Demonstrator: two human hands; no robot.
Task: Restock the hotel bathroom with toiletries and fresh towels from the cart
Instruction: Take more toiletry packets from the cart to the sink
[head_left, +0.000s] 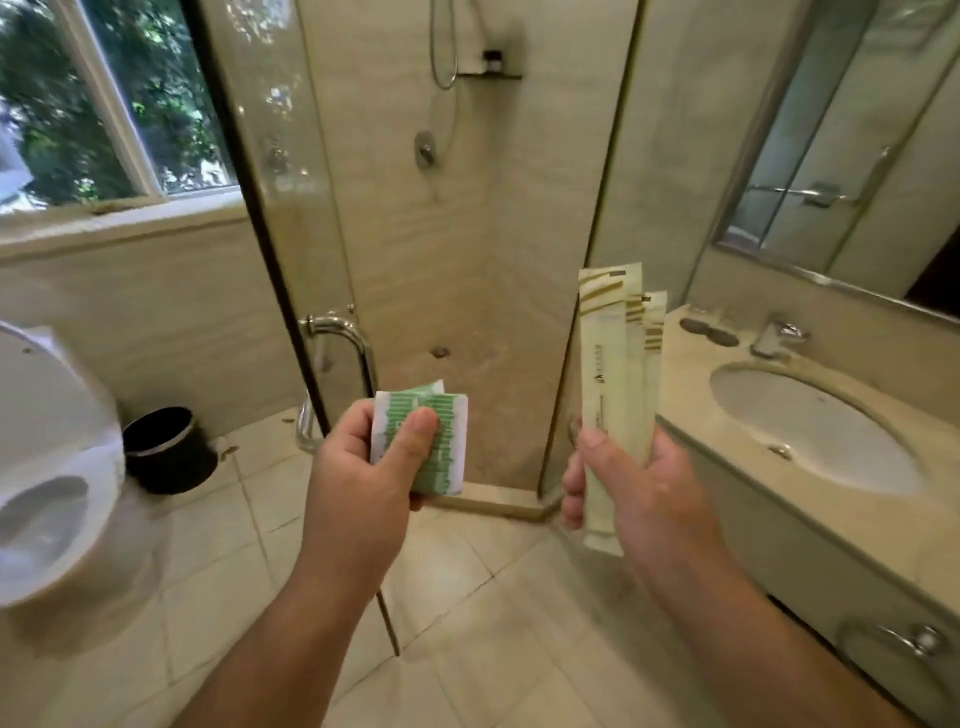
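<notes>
Bathroom inventory, as I read it from the head view:

- shower stall (441, 234): beige stone walls, straight ahead of me, behind a glass door (296, 234)
- floor (467, 597): pale square tiles, under both forearms
- bench (691, 395): beige stone, along the right side; an oval white basin (810, 431) is sunk into it
- mirror (852, 156): on the right wall above the bench
- window (104, 104): upper left, white frame, greenery outside
- toilet (47, 457): white, at the left edge, bowl open to view
- bin (166, 449): black, round, on the floor between the toilet and the glass door
- door handle (348, 338): chrome, on the glass door
- tap (776, 338): chrome, on the bench behind the basin
- left hand (363, 467): fingers curled, thumb pressed on the face of the green-and-white packets (447, 457); I make out at least two, held in the air low before the glass door
- right hand (644, 483): wrapped round the lower part of the long cream sachets (608, 364); these stand upright and fanned, at least two, in the air near the bench's left end and apart from it
- shower shelf (491, 73): high on the stall wall, with a small dark item on it
- dark discs (709, 332): two, on the bench left of the tap; too blurred for me to name
</notes>
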